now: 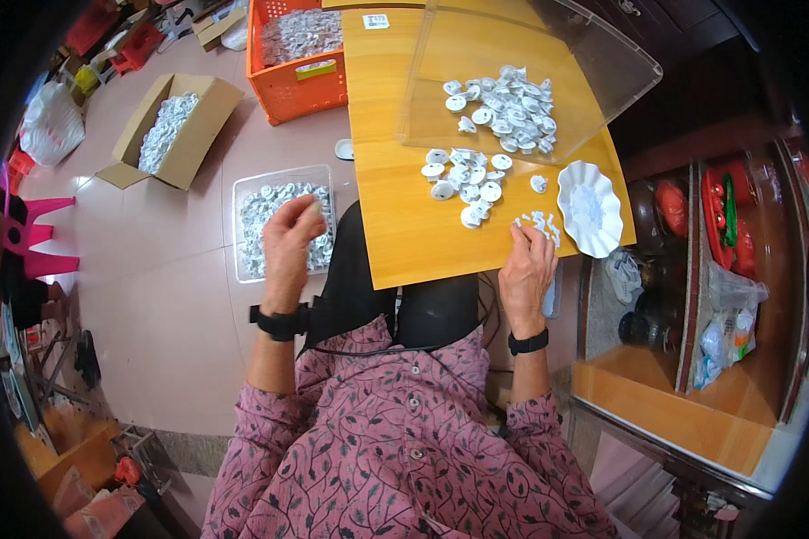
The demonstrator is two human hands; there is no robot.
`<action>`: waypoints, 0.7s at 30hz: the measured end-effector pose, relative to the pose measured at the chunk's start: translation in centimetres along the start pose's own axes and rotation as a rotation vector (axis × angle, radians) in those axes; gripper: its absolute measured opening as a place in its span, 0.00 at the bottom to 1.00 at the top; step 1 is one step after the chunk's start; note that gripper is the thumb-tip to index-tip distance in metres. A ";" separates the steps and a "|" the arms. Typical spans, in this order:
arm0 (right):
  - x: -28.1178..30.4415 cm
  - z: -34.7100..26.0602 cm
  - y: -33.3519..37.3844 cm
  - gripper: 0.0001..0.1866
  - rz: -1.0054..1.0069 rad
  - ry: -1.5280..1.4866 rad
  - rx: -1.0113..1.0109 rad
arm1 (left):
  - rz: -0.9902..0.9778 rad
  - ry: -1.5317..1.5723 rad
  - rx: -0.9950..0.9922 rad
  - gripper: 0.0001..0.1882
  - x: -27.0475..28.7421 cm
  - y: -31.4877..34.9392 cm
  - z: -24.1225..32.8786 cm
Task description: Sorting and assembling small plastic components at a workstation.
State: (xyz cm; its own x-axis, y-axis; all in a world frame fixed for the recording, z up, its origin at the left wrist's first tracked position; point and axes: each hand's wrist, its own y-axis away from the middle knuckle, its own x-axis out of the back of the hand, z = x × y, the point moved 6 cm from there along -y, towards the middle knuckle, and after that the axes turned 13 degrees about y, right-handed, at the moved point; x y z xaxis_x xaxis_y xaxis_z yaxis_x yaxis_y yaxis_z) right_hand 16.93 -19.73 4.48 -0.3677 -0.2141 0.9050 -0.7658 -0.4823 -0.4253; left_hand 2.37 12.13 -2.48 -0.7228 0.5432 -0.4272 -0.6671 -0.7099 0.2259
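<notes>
Shirt: pink, printed with dark leaves, above black trousers.
Left hand: raised, fingers curled in toward the thumb; I cannot tell whether they pinch anything. A black band circles the wrist.
Right hand: low over the bench's near edge, fingertips drawn together beside small white bits; I cannot tell if one is gripped. Another black band here.
Round white pieces: a loose cluster mid-bench, and a bigger heap farther back, within a clear box.
Bench: yellow wood grain, bare along its left side and near corner.
White dish: wavy-rimmed, near the right edge, small white bits inside.
Clear tub: left of the lap, full of white pieces, partly behind the left hand.
Floor: pinkish tiles, carrying an open cardboard box of white pieces and an orange crate, also filled.
Room's left: pink stool, white bag.
Room's right: open cabinet holding a clear plastic bag.
</notes>
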 end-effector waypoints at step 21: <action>0.3 -0.7 3.0 0.08 -0.075 -0.383 -0.203 | -0.505 -0.896 -0.629 0.09 -17.5 2.1 -1.1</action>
State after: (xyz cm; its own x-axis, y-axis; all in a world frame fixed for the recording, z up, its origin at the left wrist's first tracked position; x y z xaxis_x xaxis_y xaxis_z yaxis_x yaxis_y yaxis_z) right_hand 14.17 -20.64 3.46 -0.1144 -0.5028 0.8568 -0.8852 -0.3398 -0.3177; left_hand 13.80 0.66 4.54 -0.4409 0.7639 0.4712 -0.8860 -0.2865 -0.3646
